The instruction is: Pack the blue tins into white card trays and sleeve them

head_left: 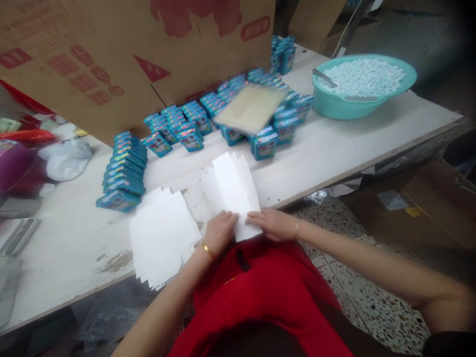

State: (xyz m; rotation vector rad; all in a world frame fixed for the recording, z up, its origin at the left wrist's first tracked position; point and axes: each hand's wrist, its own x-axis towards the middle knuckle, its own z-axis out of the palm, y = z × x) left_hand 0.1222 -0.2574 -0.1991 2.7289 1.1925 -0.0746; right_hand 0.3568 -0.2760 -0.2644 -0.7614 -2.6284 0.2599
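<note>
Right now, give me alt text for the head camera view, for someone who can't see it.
A person's left hand and right hand touch thin white sheets at the edge of a scuffed white table. Beyond them stand small blue printed boxes and, rightward, a turquoise plastic tub of pale pieces.

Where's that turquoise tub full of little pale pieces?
In the head view, the turquoise tub sits upper right on the white table, just right of the blue packets and farther off than the right hand.

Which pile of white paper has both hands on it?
The right pile, with the left hand and right hand at its near end; the other pile lies farther left.
</note>
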